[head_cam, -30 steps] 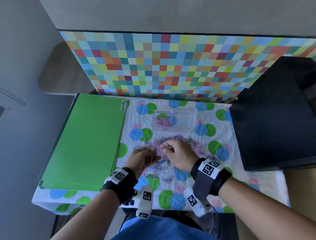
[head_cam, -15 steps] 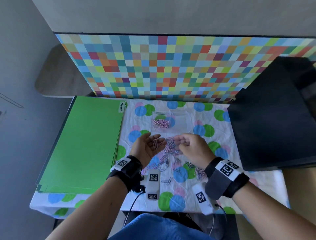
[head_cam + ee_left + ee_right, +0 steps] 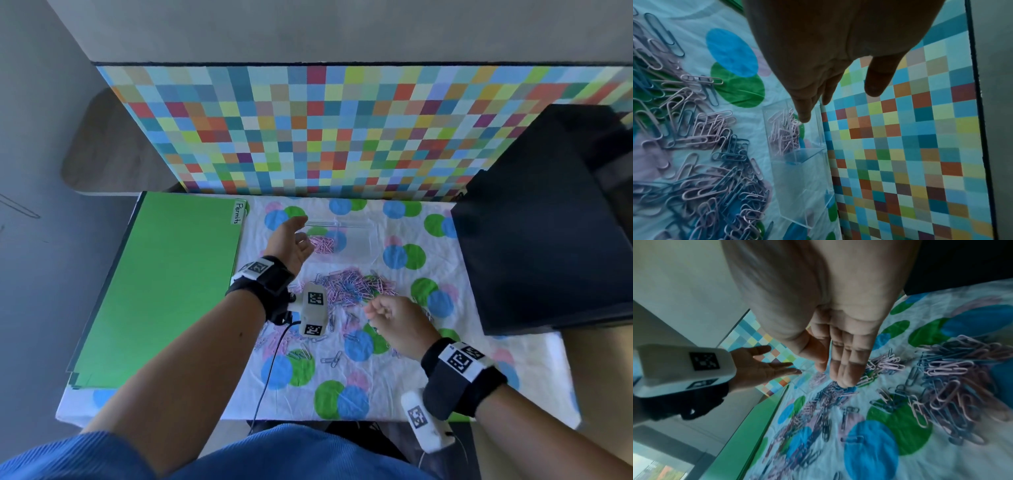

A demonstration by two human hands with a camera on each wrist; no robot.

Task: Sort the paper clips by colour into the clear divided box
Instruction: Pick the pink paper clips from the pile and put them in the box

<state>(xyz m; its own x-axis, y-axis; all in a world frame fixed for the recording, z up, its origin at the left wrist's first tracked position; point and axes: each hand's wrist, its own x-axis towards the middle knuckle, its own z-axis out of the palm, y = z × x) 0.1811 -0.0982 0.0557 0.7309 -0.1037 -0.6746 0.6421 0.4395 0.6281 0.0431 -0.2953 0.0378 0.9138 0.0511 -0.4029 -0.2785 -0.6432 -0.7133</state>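
Where the clear divided box (image 3: 346,236) sits toward the table's (image 3: 394,404) far edge: left hand (image 3: 291,245) spread flat over its left compartment of pink clips (image 3: 323,244). Nearer than the box, loose pile (image 3: 356,286); right hand (image 3: 399,323) loosely curled, seemingly empty.

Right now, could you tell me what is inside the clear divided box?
The clear divided box holds pink paper clips in its left compartment; the next compartment looks empty. The left hand, fingers straight, covers part of that left compartment.
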